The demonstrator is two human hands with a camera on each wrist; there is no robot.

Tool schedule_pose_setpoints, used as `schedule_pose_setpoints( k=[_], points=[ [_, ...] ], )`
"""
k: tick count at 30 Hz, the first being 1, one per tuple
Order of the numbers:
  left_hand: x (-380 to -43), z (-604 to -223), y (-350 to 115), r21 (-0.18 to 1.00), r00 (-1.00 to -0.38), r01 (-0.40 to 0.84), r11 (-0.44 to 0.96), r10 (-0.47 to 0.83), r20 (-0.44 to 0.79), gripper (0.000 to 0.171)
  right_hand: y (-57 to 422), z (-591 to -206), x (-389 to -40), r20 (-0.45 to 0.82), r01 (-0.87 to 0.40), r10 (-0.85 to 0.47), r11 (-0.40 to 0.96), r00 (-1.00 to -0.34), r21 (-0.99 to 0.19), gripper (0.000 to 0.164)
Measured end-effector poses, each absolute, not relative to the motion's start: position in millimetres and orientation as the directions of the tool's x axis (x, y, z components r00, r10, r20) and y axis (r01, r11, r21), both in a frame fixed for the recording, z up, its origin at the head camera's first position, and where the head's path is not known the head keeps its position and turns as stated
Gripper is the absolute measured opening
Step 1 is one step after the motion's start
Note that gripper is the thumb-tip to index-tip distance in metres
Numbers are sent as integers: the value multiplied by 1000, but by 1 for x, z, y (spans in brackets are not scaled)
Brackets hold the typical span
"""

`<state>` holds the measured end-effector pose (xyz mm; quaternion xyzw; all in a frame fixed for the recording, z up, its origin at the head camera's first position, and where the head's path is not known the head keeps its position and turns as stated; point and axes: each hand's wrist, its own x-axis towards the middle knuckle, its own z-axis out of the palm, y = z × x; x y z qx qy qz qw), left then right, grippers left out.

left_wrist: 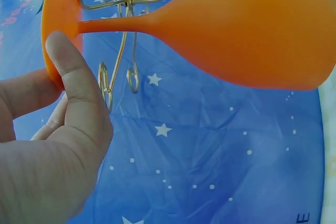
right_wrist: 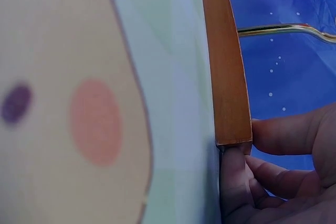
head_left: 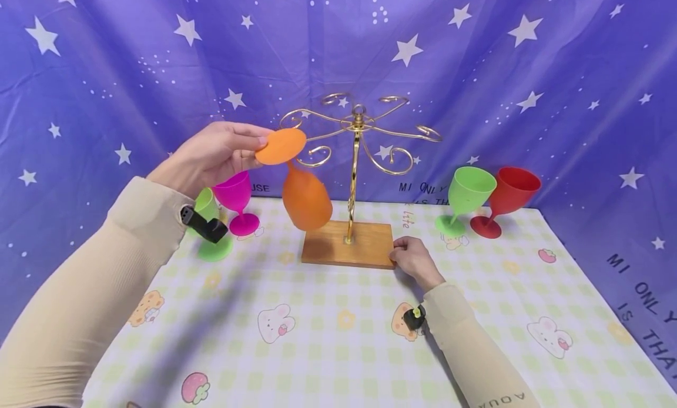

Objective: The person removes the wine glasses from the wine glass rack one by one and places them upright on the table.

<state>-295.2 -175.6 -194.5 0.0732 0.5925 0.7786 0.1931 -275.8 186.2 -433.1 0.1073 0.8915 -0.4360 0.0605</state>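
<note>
My left hand [head_left: 214, 152] pinches the round foot of an orange wine goblet [head_left: 307, 199], thumb on one face and fingers on the other. The goblet hangs upside down, bowl low, beside the left arms of a gold rack [head_left: 353, 184] with curled hooks. In the left wrist view, the goblet's stem [left_wrist: 115, 24] is close to a gold hook; contact cannot be told. At the right end of the rack's wooden base [head_left: 338, 249], my right hand [head_left: 415, 258] grips the corner. In the right wrist view the thumb [right_wrist: 283, 136] lies on the board's top and fingers meet its end.
A magenta goblet [head_left: 244, 224] and a green goblet [head_left: 214, 250], partly hidden by my left arm, stand at the left. Light green [head_left: 468, 190] and red [head_left: 510, 193] goblets stand upright at the right. A checked cloth [head_left: 338, 349] covers the table; a starry curtain [head_left: 296, 49] hangs behind.
</note>
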Motion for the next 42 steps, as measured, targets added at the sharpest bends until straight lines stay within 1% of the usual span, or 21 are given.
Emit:
schedule_pose_setpoints(
  k=[5, 14, 19, 24, 31, 34, 38, 40, 42],
  points=[
    [-291, -207, -185, 925, -900, -237, -298, 425, -93, 20, 186, -434, -276, -186, 231, 138, 600, -973, -766, 36],
    [-287, -228, -193, 914, -864, -254, -317, 500, -66, 23, 188, -434, -276, -190, 227, 125, 586, -974, -778, 36],
    [-281, -247, -193, 917, -863, -253, -308, 500, -70, 24, 188, -432, -275, -208, 238, 120, 580, -971, -779, 37],
    [-276, -269, -185, 922, -876, -252, -295, 474, -88, 27, 188, -428, -273, -233, 255, 111, 542, -966, -801, 38],
    [-268, -288, -169, 914, -886, -247, -321, 458, -79, 29, 190, -424, -265, -218, 246, 115, 510, -969, -824, 44],
    [-266, -294, -162, 912, -892, -237, -334, 447, -68, 32, 190, -422, -260, -167, 208, 125, 520, -978, -829, 42],
    [-262, -302, -155, 902, -894, -231, -364, 445, -49, 32, 185, -417, -251, -60, 112, 114, 531, -992, -840, 35],
    [-261, -306, -151, 893, -894, -233, -385, 446, -42, 32, 180, -415, -246, -33, 72, 89, 488, -996, -870, 33],
    [-260, -310, -146, 883, -894, -239, -405, 446, -38, 32, 176, -412, -242, -40, 57, 51, 401, -998, -914, 36]
  ],
)
